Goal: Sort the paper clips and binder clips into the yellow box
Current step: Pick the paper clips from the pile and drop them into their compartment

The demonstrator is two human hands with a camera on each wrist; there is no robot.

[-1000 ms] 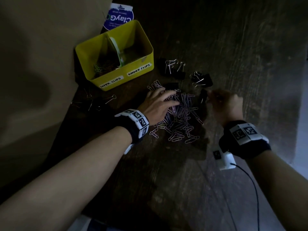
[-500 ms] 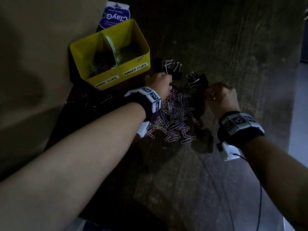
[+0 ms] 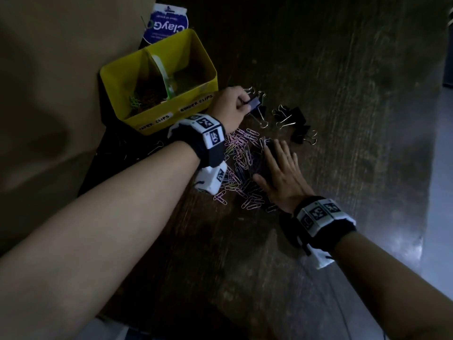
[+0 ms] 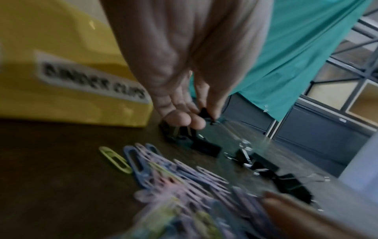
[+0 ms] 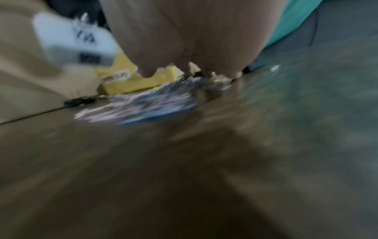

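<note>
The yellow box (image 3: 157, 119) stands at the back left, split in two by a divider, with labels for paper clips and binder clips on its front; its left half holds some clips. My left hand (image 3: 232, 104) is just right of the box and pinches a black binder clip (image 3: 253, 103), seen in the left wrist view as the binder clip (image 4: 204, 113) between thumb and fingers. My right hand (image 3: 282, 168) lies flat, fingers straight, on the pile of pastel paper clips (image 3: 241, 153). More black binder clips (image 3: 294, 116) lie beyond the pile.
A blue and white packet (image 3: 166, 25) leans behind the box. A tan wall (image 3: 49, 94) runs along the left. A few loose clips (image 3: 157, 146) lie in front of the box. Dark wooden tabletop (image 3: 269, 266) stretches toward me; a cable trails from my right wrist.
My left hand left the paper clip pile, moved back toward the box and pinched a binder clip. My right hand came from the binder clips down onto the paper clip pile and opened flat.
</note>
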